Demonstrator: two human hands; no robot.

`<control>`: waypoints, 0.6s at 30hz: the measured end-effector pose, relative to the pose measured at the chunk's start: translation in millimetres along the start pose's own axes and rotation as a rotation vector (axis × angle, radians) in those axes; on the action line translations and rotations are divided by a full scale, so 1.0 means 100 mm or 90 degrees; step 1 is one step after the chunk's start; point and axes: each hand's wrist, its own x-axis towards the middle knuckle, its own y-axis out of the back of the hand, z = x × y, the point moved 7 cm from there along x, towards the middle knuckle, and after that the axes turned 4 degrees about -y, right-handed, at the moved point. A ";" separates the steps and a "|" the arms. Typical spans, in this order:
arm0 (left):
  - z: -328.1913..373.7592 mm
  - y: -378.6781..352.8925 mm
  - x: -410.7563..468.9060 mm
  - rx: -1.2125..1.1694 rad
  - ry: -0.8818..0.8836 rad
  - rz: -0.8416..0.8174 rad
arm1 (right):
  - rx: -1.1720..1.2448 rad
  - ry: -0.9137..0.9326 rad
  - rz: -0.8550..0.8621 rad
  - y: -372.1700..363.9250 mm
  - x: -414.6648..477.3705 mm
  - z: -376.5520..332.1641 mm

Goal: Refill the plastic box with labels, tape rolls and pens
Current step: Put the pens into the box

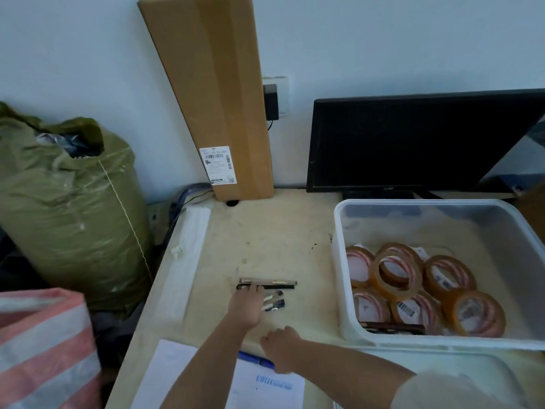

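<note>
The clear plastic box [339,261] stands on the right of the desk. It holds several brown tape rolls [396,271], labels [421,252] under them and a dark pen [395,327] along its near wall. Several pens [275,301] lie in a small group mid-desk, with a long black pen [277,287] and a beige stick [274,281] just behind them. My left hand [247,305] is pressed over the left ends of these pens, fingers curled onto them. My right hand [280,346] is a loose fist nearer me, resting over one end of a blue pen [253,359].
A printed sheet [191,379] lies at the desk's near edge under the blue pen. A dark monitor [413,143] stands behind the box, and a tall cardboard carton [212,93] leans on the wall. A green sack [67,214] and a striped bag [44,349] sit left of the desk.
</note>
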 end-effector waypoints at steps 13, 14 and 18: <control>-0.04 -0.02 0.04 -0.037 -0.022 -0.011 | -0.004 -0.083 0.120 0.34 0.08 0.24; -0.05 0.02 0.05 -0.030 -0.020 0.009 | -0.006 -0.088 0.123 0.35 0.07 0.31; -0.15 0.18 0.06 -0.055 0.036 0.069 | -0.014 -0.157 0.129 0.39 0.11 0.63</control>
